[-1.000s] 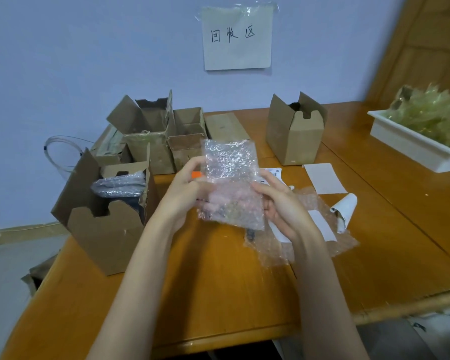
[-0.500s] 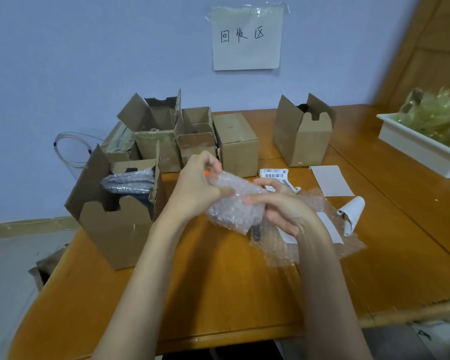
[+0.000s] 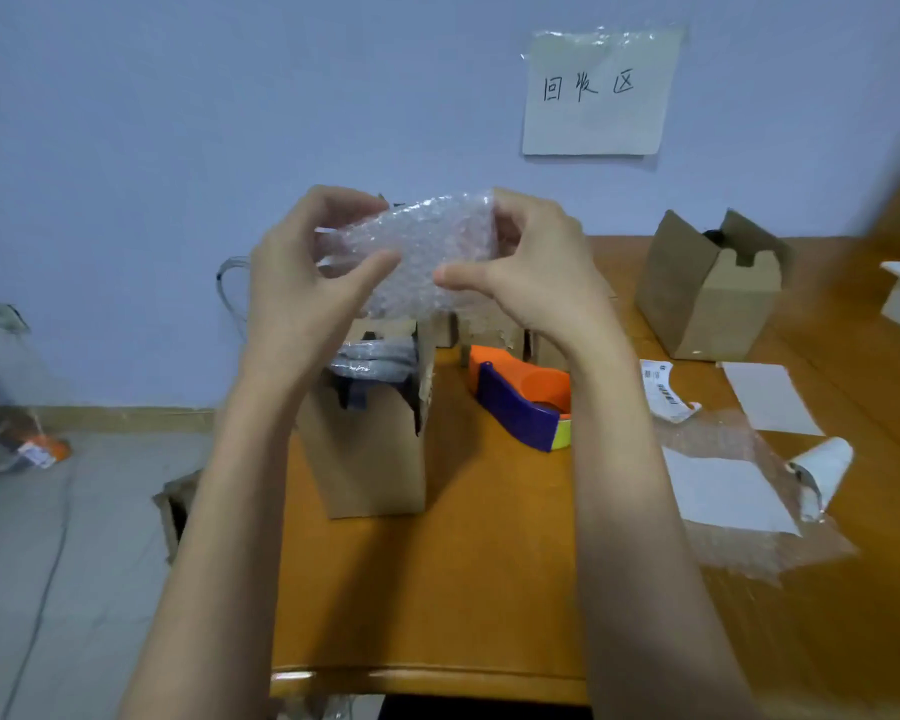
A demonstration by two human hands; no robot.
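Clear bubble wrap (image 3: 417,252), one small crumpled piece, is held in the air above the open carton (image 3: 375,459) and clear of its flaps. Whether anything is wrapped inside it cannot be told through the blur. Left hand (image 3: 302,283): grip clamped on the wrap's left end, fingers curled over the top edge, thumb pressed on the front face. Right hand (image 3: 536,272): grip clamped on the wrap's right end in the same way, thumb tip near the left thumb but apart from it. The open carton is brown card and stands upright on the wooden bench (image 3: 463,589) near its left edge, with a grey packet (image 3: 370,363) showing in its mouth. Tape dispenser (image 3: 520,402), orange and purple: on the bench just right of the carton. Barcode label (image 3: 661,392), torn: further right of the carton, beyond the right forearm. Second bubble sheet (image 3: 749,548): flat on the bench, well to the right of the carton, with a white paper (image 3: 723,491) lying on it and a curled paper (image 3: 822,470) at its far side. Second carton (image 3: 707,298), flaps up: right of and behind the open carton. Handwritten sign (image 3: 598,96): taped to the wall, above and right of the carton.
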